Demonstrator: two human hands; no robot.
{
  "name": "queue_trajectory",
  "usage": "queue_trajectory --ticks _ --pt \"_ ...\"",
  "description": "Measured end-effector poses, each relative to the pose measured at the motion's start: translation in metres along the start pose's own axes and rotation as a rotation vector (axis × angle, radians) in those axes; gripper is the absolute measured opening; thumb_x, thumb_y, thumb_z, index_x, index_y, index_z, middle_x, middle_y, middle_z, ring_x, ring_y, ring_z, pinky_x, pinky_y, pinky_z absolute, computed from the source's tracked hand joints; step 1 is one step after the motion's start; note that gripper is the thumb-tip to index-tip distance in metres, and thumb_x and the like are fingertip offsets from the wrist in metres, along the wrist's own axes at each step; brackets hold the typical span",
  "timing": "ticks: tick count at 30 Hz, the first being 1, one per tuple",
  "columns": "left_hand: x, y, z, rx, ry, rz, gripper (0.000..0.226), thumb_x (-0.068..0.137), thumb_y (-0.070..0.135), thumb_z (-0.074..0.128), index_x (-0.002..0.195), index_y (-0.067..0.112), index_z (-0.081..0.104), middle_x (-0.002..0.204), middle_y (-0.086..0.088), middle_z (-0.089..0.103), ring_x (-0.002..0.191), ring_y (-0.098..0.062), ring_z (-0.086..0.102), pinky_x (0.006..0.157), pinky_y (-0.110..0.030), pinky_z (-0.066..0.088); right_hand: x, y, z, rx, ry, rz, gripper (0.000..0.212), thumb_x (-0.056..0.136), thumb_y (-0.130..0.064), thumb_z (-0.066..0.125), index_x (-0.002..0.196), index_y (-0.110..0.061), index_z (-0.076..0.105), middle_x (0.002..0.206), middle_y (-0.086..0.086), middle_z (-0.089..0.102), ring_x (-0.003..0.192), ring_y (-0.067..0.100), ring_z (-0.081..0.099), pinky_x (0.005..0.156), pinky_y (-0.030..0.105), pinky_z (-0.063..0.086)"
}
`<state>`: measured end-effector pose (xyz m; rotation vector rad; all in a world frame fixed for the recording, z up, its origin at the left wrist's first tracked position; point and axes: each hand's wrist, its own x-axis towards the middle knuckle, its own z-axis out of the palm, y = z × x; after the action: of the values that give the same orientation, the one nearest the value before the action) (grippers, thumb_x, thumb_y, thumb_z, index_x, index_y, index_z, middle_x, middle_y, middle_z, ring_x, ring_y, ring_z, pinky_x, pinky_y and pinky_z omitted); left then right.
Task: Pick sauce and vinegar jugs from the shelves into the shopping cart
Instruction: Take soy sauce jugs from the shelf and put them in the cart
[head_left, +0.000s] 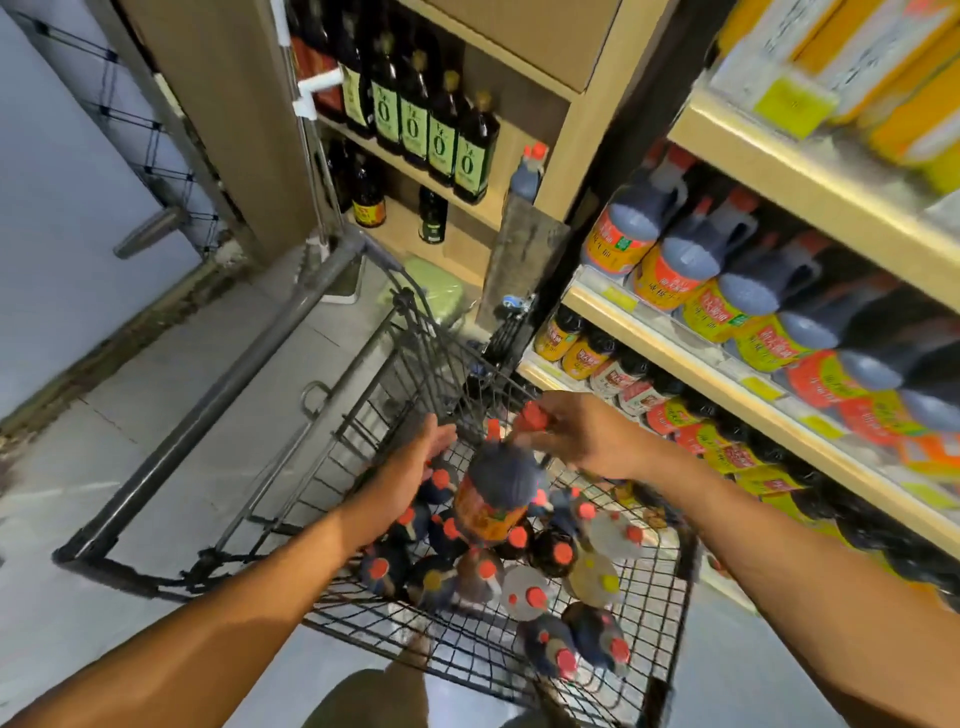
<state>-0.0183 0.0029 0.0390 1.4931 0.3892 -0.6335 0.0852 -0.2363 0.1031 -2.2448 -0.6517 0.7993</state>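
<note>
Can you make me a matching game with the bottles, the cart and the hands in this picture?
Things:
1. dark jug with the orange label
2. green-label bottles
3. right hand
4. clear jugs

Places or states:
A. standing in a row on the wooden shelf at the back
B. lying among the dark jugs in the shopping cart
C. held over the cart between both hands
D. gripping a red cap

Pairs: 1-C, 2-A, 3-D, 4-B
</note>
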Motion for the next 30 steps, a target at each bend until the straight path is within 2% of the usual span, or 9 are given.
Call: queue_trajectory --ticks 4,6,11,13,15,17,20,24,30 --pt "0.009 0.022 0.019 -0.304 -0.109 -0.125 0.085 0.087 0.081 0.026 0.138 0.020 0.058 0.140 -0.001 0.062 0.135 -0.022 0.052 0.121 -0.048 0.030 -0.003 -0.052 -0.044 -0.054 -0.048 -0.060 0.029 0.096 -0.042 0.066 0.096 -0.014 0.074 0.083 0.005 0.071 0.073 0.019 0.063 0.066 0.034 0.048" --pt "0.000 0.036 0.026 -0.360 -0.161 -0.135 0.089 0.087 0.082 0.021 0.133 0.017 0.061 0.132 -0.012 0.067 0.126 -0.032 0.061 0.114 -0.052 0.039 -0.007 -0.067 -0.063 -0.010 -0.048 -0.077 0.027 0.098 -0.037 0.066 0.091 -0.012 0.074 0.074 -0.001 0.067 0.065 0.009 0.058 0.062 0.023 0.043" --pt "-0.018 0.058 0.025 -0.467 -0.262 -0.052 0.093 0.080 0.086 0.028 0.130 0.016 0.062 0.135 -0.018 0.064 0.128 -0.035 0.059 0.115 -0.053 0.038 -0.005 -0.083 -0.082 0.130 -0.081 -0.125 0.050 0.097 -0.041 0.061 0.092 0.008 0.066 0.063 0.027 0.048 0.050 0.008 0.039 0.052 0.015 0.032" --pt "-0.022 0.057 0.024 -0.431 -0.270 0.009 0.094 0.074 0.091 0.033 0.132 0.023 0.062 0.136 -0.014 0.064 0.130 -0.033 0.058 0.116 -0.055 0.036 0.000 -0.088 -0.083 0.179 -0.115 -0.105 0.048 0.101 -0.033 0.059 0.095 0.014 0.064 0.060 0.023 0.048 0.048 0.005 0.036 0.051 0.014 0.029" --pt "-0.030 0.058 0.023 -0.328 -0.247 0.096 0.094 0.064 0.096 0.040 0.128 0.031 0.064 0.129 -0.007 0.070 0.125 -0.027 0.063 0.106 -0.047 0.049 0.004 -0.095 -0.083 0.208 -0.125 -0.100 0.030 0.104 -0.020 0.055 0.091 0.003 0.069 0.051 -0.008 0.051 0.044 0.000 0.036 0.049 0.012 0.027" --pt "-0.036 0.059 0.020 -0.242 -0.263 0.151 0.103 0.051 0.099 0.053 0.129 0.032 0.060 0.122 -0.001 0.073 0.118 -0.022 0.067 0.094 -0.035 0.057 0.008 -0.099 -0.080 0.234 -0.133 -0.109 0.029 0.104 -0.022 0.054 0.080 -0.024 0.070 0.047 -0.015 0.047 0.043 0.001 0.035 0.049 0.015 0.026" --pt "-0.040 0.057 0.013 -0.165 -0.271 0.223 0.116 0.045 0.090 0.072 0.136 0.023 0.051 0.123 -0.005 0.072 0.117 -0.024 0.068 0.095 -0.037 0.057 0.019 -0.095 -0.070 0.277 -0.117 -0.112 0.028 0.100 -0.037 0.055 0.078 -0.026 0.069 0.051 -0.012 0.040 0.045 0.005 0.029 0.047 0.019 0.022" --pt "-0.040 0.051 0.001 -0.160 -0.184 0.216 0.105 0.046 0.066 0.090 0.131 0.016 0.055 0.118 -0.013 0.073 0.111 -0.030 0.070 0.090 -0.038 0.059 0.038 -0.087 -0.057 0.356 -0.084 -0.063 0.044 0.098 -0.035 0.061 0.112 0.006 0.065 0.062 -0.010 0.052 0.051 0.004 0.038 0.048 0.017 0.027" --pt "-0.055 0.018 -0.027 -0.042 0.132 0.237 0.080 0.055 0.049 0.087 0.126 0.032 0.053 0.114 0.005 0.072 0.103 -0.015 0.072 0.089 -0.041 0.059 0.055 -0.037 -0.017 0.382 -0.129 0.162 0.040 0.090 -0.039 0.074 0.126 -0.024 0.067 0.106 0.005 0.073 0.073 0.009 0.060 0.060 0.026 0.043"
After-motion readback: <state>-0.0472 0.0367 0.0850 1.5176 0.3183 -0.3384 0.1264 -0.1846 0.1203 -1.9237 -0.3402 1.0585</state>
